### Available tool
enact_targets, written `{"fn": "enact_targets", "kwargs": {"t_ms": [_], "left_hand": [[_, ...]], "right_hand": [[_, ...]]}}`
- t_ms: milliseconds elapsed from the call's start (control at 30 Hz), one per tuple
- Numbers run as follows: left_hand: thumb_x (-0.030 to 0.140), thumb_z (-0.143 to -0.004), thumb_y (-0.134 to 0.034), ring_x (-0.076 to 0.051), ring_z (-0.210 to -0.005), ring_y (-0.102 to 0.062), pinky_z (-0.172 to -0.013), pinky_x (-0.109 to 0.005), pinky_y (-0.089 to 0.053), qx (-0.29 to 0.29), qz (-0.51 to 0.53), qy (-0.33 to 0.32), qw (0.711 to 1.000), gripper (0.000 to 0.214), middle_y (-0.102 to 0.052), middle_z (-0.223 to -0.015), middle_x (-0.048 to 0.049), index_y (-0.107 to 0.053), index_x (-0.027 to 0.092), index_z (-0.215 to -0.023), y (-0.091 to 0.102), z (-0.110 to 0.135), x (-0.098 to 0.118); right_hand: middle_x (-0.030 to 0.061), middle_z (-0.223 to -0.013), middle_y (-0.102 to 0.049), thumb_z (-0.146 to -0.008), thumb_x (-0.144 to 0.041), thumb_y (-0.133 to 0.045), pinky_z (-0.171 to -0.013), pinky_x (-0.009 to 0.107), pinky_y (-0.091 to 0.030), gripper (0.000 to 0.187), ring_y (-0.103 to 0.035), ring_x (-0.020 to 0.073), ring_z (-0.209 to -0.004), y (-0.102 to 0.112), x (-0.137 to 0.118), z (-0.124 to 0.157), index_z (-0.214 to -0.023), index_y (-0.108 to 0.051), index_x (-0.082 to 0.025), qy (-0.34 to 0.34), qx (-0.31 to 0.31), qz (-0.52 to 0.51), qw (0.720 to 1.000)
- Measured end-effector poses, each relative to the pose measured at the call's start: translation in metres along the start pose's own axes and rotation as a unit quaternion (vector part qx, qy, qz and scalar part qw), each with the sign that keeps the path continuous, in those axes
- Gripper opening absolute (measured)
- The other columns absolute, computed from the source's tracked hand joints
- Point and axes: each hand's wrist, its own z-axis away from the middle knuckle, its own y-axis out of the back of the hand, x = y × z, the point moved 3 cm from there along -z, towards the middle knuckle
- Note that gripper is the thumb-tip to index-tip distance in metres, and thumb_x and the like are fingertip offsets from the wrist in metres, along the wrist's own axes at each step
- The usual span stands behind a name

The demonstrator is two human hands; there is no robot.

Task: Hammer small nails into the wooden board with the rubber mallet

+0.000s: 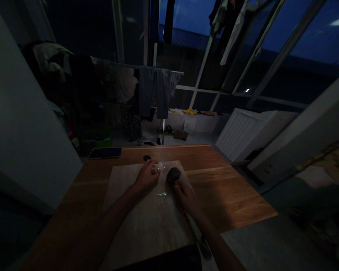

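Note:
My left hand (147, 175) is closed around a small, pale, shiny round thing (154, 170) above a light board (130, 218). Opposite it, the fingers of my right hand (186, 195) are closed at the lower edge of a dark, rounded object (173, 175), whose kind I cannot make out in the dim light. Between the hands, nearer to me, lies a small glinting strip (162, 194) with tiny bright bits below it. A long, dark, slim thing (205, 250) with a wider end shows under my right forearm; whether it joins the rounded object is hidden.
The board lies on a wooden table (223, 188). A phone (105, 152) is at the far left edge, and a small dark round item (147, 157) sits just beyond the board. Behind are a rack with hanging clothes (154, 90) and a white ribbed box-like unit (240, 130).

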Motion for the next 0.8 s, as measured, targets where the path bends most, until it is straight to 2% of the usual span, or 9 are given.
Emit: {"fn": "enact_targets", "kwargs": {"t_ms": [33, 100, 200, 267, 400, 533, 667, 800], "left_hand": [[0.023, -0.086, -0.064, -0.021, -0.1, -0.069, -0.092, -0.034, -0.056, -0.02, -0.015, -0.029, 0.999, 0.034, -0.069, -0.119, -0.0092, -0.068, 0.019, -0.119, 0.004, 0.002, 0.008], [0.023, -0.088, -0.062, -0.021, -0.101, -0.069, -0.094, -0.034, -0.054, -0.098, -0.047, -0.085, 0.99, 0.04, -0.071, -0.118, -0.0078, -0.066, 0.021, -0.128, 0.012, 0.009, 0.025], [0.023, -0.089, -0.063, -0.023, -0.096, -0.072, -0.087, -0.032, -0.054, -0.249, -0.131, -0.137, 0.95, 0.049, -0.076, -0.108, -0.0064, -0.061, 0.025, -0.138, 0.019, 0.025, 0.048], [0.021, -0.091, -0.061, -0.026, -0.09, -0.074, -0.081, -0.033, -0.054, -0.295, -0.209, -0.146, 0.921, 0.043, -0.078, -0.099, -0.0084, -0.064, 0.022, -0.134, 0.022, 0.036, 0.058], [0.013, -0.092, -0.055, -0.029, -0.084, -0.075, -0.075, -0.035, -0.054, -0.305, -0.324, -0.172, 0.879, 0.033, -0.077, -0.091, -0.0135, -0.068, 0.014, -0.123, 0.019, 0.055, 0.067], [0.004, -0.091, -0.051, -0.026, -0.082, -0.074, -0.078, -0.035, -0.054, -0.289, -0.362, -0.235, 0.855, 0.028, -0.076, -0.085, -0.0125, -0.069, 0.013, -0.11, 0.009, 0.065, 0.068], [0.004, -0.092, -0.053, -0.025, -0.084, -0.072, -0.083, -0.036, -0.054, -0.266, -0.337, -0.27, 0.862, 0.021, -0.075, -0.086, -0.0111, -0.069, 0.014, -0.101, 0.003, 0.066, 0.062], [0.006, -0.093, -0.051, -0.024, -0.085, -0.071, -0.081, -0.035, -0.053, -0.272, -0.29, -0.24, 0.886, 0.023, -0.074, -0.092, -0.0102, -0.071, 0.016, -0.1, 0.006, 0.06, 0.052]], "right_hand": [[0.0115, -0.095, -0.078, -0.094, -0.058, -0.046, -0.08, 0.04, -0.055, 0.05, -0.072, 0.0308, -0.091, 0.0, 0.0, 0.0, -0.108, -0.072, -0.017, -0.001, 0.001, -0.002, 1.0], [0.0113, -0.099, -0.078, -0.094, -0.058, -0.047, -0.083, 0.039, -0.054, 0.051, -0.072, 0.0303, -0.094, -0.001, -0.001, 0.0, -0.11, -0.072, -0.017, -0.001, -0.003, -0.006, 1.0], [0.0106, -0.099, -0.078, -0.094, -0.059, -0.047, -0.083, 0.037, -0.054, 0.052, -0.072, 0.0296, -0.096, -0.001, -0.001, -0.001, -0.11, -0.072, -0.016, 0.002, -0.004, -0.021, 1.0], [0.0097, -0.092, -0.078, -0.094, -0.06, -0.046, -0.078, 0.036, -0.054, 0.053, -0.072, 0.029, -0.09, -0.002, 0.0, 0.0, -0.109, -0.072, -0.016, 0.0, -0.002, -0.031, 1.0], [0.0073, -0.081, -0.075, -0.096, -0.061, -0.045, -0.067, 0.033, -0.052, 0.054, -0.071, 0.0264, -0.077, -0.003, 0.002, 0.002, -0.109, -0.071, -0.016, -0.012, -0.004, -0.034, 0.999], [0.0084, -0.087, -0.076, -0.095, -0.061, -0.046, -0.066, 0.032, -0.051, 0.053, -0.07, 0.0254, -0.077, -0.003, 0.001, 0.003, -0.109, -0.071, -0.015, -0.007, -0.003, -0.04, 0.999], [0.0102, -0.091, -0.077, -0.093, -0.06, -0.049, -0.073, 0.034, -0.052, 0.051, -0.071, 0.0267, -0.084, -0.002, 0.002, 0.0, -0.106, -0.071, -0.017, 0.001, 0.014, -0.034, 0.999], [0.0082, -0.083, -0.074, -0.092, -0.062, -0.049, -0.069, 0.032, -0.052, 0.051, -0.07, 0.0257, -0.081, -0.002, 0.003, -0.001, -0.101, -0.072, -0.018, 0.009, 0.018, -0.027, 0.999]]}}
